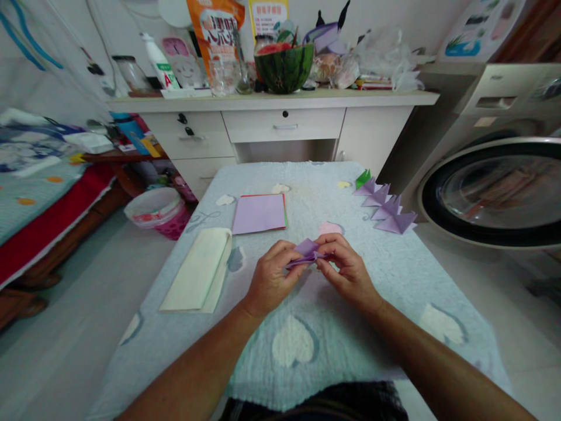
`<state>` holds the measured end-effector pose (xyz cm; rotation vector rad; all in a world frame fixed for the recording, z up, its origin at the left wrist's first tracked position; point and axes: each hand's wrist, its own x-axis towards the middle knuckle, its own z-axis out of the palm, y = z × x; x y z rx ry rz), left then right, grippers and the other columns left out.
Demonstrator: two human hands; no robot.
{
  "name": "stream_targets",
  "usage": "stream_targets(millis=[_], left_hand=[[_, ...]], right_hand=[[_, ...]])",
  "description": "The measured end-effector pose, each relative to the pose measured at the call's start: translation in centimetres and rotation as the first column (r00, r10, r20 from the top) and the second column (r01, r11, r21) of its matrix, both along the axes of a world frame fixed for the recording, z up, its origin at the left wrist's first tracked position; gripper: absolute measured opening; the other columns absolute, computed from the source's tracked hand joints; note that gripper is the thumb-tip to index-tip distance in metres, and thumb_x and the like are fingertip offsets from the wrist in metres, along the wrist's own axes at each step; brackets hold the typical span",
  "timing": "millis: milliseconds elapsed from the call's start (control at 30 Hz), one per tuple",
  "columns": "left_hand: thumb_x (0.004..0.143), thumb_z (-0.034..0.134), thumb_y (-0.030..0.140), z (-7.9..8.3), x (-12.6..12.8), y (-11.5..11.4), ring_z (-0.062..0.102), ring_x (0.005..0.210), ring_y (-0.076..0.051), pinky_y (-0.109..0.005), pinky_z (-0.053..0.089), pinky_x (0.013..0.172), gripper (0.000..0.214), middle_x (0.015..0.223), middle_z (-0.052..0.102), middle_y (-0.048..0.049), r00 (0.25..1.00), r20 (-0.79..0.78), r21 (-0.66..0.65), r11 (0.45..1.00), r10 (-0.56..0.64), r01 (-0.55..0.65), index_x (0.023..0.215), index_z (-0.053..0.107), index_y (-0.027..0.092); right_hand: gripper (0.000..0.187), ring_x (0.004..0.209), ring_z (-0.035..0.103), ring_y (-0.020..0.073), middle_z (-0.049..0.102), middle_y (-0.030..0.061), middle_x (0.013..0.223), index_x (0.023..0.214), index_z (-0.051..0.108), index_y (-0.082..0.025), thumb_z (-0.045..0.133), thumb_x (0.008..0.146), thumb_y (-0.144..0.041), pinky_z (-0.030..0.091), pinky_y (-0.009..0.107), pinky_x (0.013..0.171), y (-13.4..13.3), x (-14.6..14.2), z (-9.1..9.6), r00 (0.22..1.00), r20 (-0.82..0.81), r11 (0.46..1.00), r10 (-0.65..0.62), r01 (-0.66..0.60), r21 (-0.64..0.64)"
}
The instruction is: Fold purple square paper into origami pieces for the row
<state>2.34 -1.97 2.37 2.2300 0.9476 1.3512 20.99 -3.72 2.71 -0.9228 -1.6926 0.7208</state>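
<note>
Between both hands, just above the cloth-covered table (363, 345), is a partly folded sheet of purple origami paper (307, 248). My left hand (275, 273) pinches its left side between thumb and fingers. On the right side, my right hand (346, 266) grips it the same way; fingers cover part of the folds. A stack of square origami paper (259, 214), purple on top with red and green edges showing, lies beyond my left hand. Several folded purple paper pieces (388, 209) stand in a row at the far right, with a green folded piece (363, 178) behind them.
A folded pale cloth or paper (197, 272) lies on the table's left. Behind stands a white cabinet (287, 124) bearing a cut watermelon (284, 67), bottles and bags. A washing machine (504, 123) is on the right; a pink bin (169, 219) and a bed (48, 204) are left.
</note>
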Motion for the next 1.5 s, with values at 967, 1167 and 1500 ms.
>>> stream_targets(millis=[967,1167,1500], left_hand=[[0.076,0.073,0.021,-0.7,-0.3,0.6,0.058,0.077,-0.013,-0.021,0.047,0.068,0.013,0.082,0.057,0.0005,0.981,0.18,-0.211,0.977,0.077,-0.038,0.086,0.066,0.018],[0.075,0.073,0.021,-0.8,-0.4,0.5,0.059,0.081,-0.014,-0.023,0.049,0.072,0.018,0.085,0.058,-0.0007,0.986,0.148,-0.201,0.978,0.079,-0.048,0.092,0.066,0.018],[0.074,0.069,0.007,0.3,-0.5,0.2,0.06,0.081,-0.013,-0.023,0.049,0.073,0.015,0.088,0.06,-0.0018,0.995,0.088,-0.172,0.983,-0.053,0.067,0.083,0.07,0.02]], right_hand=[[0.01,0.064,0.054,0.01,0.057,-0.0011,0.08,0.087,0.058,-0.021,0.065,0.084,-0.027,0.047,0.024,0.059,0.2,-0.1,-0.6,0.961,-0.254,0.958,-0.106,0.031,-0.285],[0.01,0.064,0.055,0.0096,0.059,-0.0017,0.082,0.088,0.058,-0.022,0.066,0.084,-0.026,0.048,0.024,0.058,0.2,-0.1,-0.6,0.951,-0.281,0.96,-0.124,0.044,-0.277],[0.011,0.067,0.057,0.0105,0.06,0.0004,0.087,0.092,0.06,-0.021,0.066,0.084,-0.027,0.051,0.025,0.061,0.2,0.0,-0.5,0.954,-0.276,0.969,-0.117,0.048,-0.243]])
